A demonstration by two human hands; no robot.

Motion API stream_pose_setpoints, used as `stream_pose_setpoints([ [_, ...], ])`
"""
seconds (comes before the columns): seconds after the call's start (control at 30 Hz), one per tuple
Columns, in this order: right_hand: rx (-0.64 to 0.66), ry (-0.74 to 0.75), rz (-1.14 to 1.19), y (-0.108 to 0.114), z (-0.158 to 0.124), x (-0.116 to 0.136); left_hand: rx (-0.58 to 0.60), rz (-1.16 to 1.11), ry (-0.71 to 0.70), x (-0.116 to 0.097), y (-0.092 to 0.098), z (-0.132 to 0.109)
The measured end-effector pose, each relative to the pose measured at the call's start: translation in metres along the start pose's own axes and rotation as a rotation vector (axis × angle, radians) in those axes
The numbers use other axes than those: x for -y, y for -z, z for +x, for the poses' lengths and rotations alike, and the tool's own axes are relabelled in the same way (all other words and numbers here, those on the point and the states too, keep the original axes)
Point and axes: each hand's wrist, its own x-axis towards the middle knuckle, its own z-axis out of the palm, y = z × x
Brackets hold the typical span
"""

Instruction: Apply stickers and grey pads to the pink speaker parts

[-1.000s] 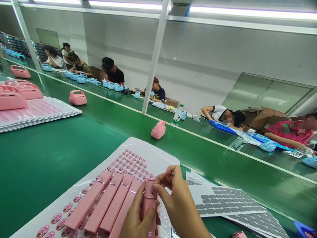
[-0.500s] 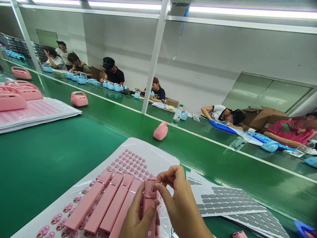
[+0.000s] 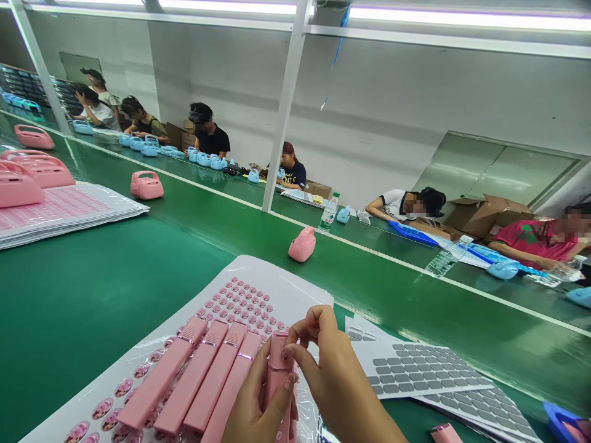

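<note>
My left hand (image 3: 258, 403) is wrapped round a pink microphone-like handle (image 3: 277, 384) at the bottom centre. At its upper end, the thumb and forefinger of my right hand (image 3: 323, 360) pinch at a small round picture sticker (image 3: 285, 353) lying against the pink surface. To the left of my left hand, several similar pink handles (image 3: 166, 375) with silver bands lie side by side. Under them is a white sheet (image 3: 252, 269) printed with rows of round pink stickers.
Grey oval pads on sheets (image 3: 415, 369) lie right of my hands. A pink speaker (image 3: 302, 244) stands on the green belt (image 3: 221, 218), with another pink speaker (image 3: 146, 185) farther left. Bottles, blue speakers and several people are across the belt. A blue container (image 3: 556, 418) is at bottom right.
The pink speaker near the centre has shifted slightly right relative to the bottle. My right fingertips remain at the sticker. Across the belt, people have changed posture a little.
</note>
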Motion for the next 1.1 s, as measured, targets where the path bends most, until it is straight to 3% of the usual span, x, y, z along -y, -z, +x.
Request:
stream_pose_setpoints([
  [0.63,-0.008,-0.018,-0.020,-0.002,-0.001,-0.001,0.031,-0.011,0.004,0.011,0.002,0.004],
  [0.83,-0.107,0.085,-0.080,-0.008,0.003,-0.008,-0.011,-0.033,-0.003,0.001,0.000,0.000],
  [0.93,-0.170,0.164,-0.098,0.006,0.005,-0.008,0.036,-0.061,0.023,-0.001,0.001,0.001],
  [1.1,-0.271,0.121,-0.149,0.056,-0.009,-0.008,0.165,-0.218,0.084,0.004,0.001,0.001],
])
